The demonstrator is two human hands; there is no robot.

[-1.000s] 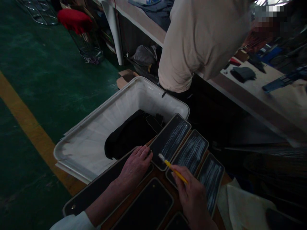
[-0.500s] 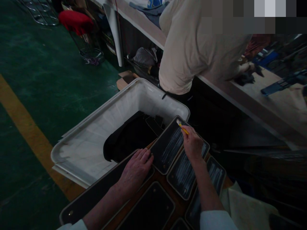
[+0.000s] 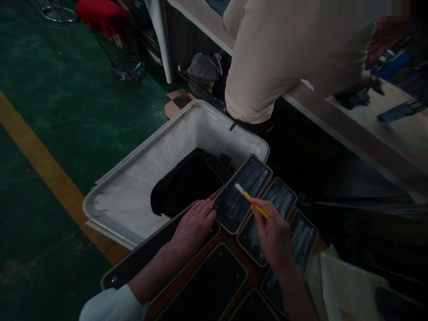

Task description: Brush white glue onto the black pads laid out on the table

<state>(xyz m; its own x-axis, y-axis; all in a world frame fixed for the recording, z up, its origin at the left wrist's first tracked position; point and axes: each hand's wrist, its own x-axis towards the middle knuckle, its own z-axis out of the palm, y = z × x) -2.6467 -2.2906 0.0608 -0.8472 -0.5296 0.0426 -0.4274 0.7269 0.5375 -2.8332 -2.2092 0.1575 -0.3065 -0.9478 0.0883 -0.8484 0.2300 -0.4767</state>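
My right hand [image 3: 274,229] grips a yellow-handled brush [image 3: 256,207] with a whitish tip. The tip is over a dark, pale-edged rectangular panel [image 3: 245,180] that bears whitish streaks; whether it touches, I cannot tell. My left hand [image 3: 195,223] lies flat with fingers stretched, on a long dark panel [image 3: 125,272] beside the streaked one. More streaked panels [image 3: 304,238] lie to the right, partly behind my right hand and forearm. Nearer to me is a larger dark panel [image 3: 203,285] without visible streaks. Brown surface shows between the panels.
A white tub [image 3: 133,183] holding dark pieces [image 3: 187,178] stands just beyond the panels. A person in a beige top [image 3: 267,67] is at a workbench [image 3: 361,142]. A red-covered stool [image 3: 102,15] stands on the green floor. Pale cloth [image 3: 347,285] lies at lower right.
The brush has moved from the streaked panel's far corner back toward me and left. More whitish streaks show at that panel's far end. My left hand stays on the long panel.
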